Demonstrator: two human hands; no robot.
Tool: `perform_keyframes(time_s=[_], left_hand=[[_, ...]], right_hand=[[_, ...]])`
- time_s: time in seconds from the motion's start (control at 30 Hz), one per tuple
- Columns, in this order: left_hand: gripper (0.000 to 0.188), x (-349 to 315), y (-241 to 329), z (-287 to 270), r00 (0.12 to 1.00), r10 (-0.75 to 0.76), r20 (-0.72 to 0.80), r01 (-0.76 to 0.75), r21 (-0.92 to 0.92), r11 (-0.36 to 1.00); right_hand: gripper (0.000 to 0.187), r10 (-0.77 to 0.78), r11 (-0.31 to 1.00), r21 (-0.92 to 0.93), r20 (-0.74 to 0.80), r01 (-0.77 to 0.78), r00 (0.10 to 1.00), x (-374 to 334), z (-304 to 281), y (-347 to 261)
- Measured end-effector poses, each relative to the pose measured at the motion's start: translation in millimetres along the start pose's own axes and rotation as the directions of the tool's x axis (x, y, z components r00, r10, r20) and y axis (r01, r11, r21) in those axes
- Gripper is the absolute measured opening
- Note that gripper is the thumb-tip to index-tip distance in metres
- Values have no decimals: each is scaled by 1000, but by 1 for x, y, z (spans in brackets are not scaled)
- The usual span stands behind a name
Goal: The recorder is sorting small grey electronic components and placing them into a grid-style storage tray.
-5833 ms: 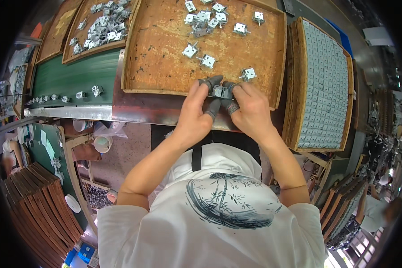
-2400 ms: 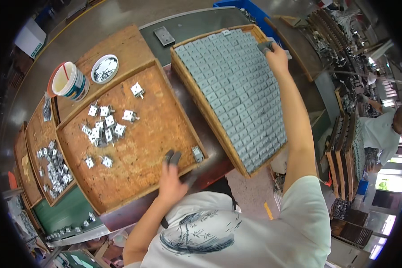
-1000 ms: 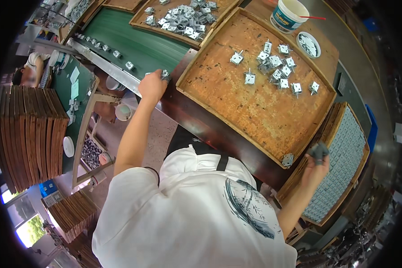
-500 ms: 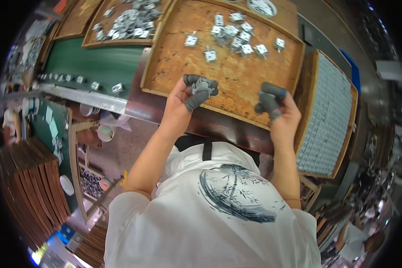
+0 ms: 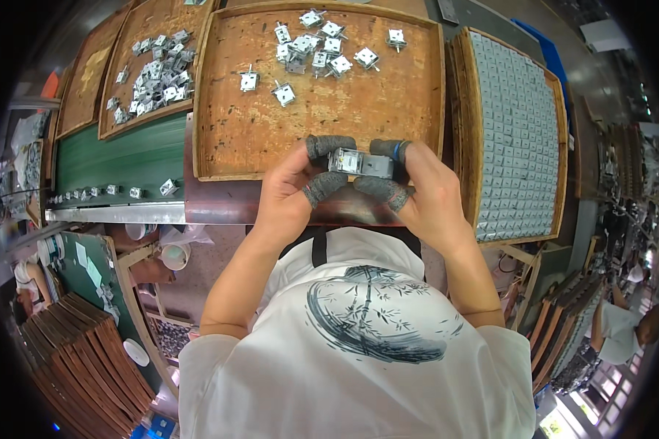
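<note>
Both of my hands wear grey finger covers and meet above the near edge of the wooden tray (image 5: pixel 359 117). My left hand (image 5: pixel 293 179) pinches a small silver box-shaped metal part (image 5: pixel 346 161) between thumb and fingers. Against its right side is a plain grey block (image 5: pixel 377 167), which my right hand (image 5: pixel 425 183) grips by thumb and fingers. The two pieces look end to end; whether they are joined I cannot tell. Farther back in the tray lies a loose cluster of similar metal parts (image 5: pixel 300 47) with thin shafts, several of them apart from the pile.
On the right, a shallow wooden tray (image 5: pixel 520 139) is filled with neat rows of grey pieces. At left, another tray (image 5: pixel 157 77) holds a heap of metal parts. A green conveyor belt (image 5: pixel 117 161) carries a row of small parts. Stacked brown boards (image 5: pixel 88 358) stand lower left.
My right hand has moved left to meet my left hand, and the grey block now shows against the metal part. The view has turned, so the trays appear shifted left and straighter.
</note>
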State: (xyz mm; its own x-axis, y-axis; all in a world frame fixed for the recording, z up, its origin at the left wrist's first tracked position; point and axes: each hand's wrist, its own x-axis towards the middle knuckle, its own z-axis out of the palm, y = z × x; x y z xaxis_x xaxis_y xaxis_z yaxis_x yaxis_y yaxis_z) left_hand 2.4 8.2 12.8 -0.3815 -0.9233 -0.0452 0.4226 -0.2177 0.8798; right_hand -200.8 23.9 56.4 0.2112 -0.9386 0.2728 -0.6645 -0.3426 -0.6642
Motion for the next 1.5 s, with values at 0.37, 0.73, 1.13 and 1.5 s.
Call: perform_keyframes(time_s=[0.37,0.73,1.13,1.5], left_hand=[[34,8,-24,10,986,-166,-33,168,41,985],[38,13,-33,7,983,-181,2,181,-93,979],[78,17,-40,18,986,162,34,-132,750,648],[69,23,-38,21,907,295,302,-422,676,605]], right_hand=[[23,4,1000,-16,193,-1,981,-2,-7,24],[24,12,992,-124,26,-9,1000,-9,12,29],[27,14,984,-176,-64,-25,998,-12,34,31],[40,284,902,251,267,-351,921,-17,15,35]])
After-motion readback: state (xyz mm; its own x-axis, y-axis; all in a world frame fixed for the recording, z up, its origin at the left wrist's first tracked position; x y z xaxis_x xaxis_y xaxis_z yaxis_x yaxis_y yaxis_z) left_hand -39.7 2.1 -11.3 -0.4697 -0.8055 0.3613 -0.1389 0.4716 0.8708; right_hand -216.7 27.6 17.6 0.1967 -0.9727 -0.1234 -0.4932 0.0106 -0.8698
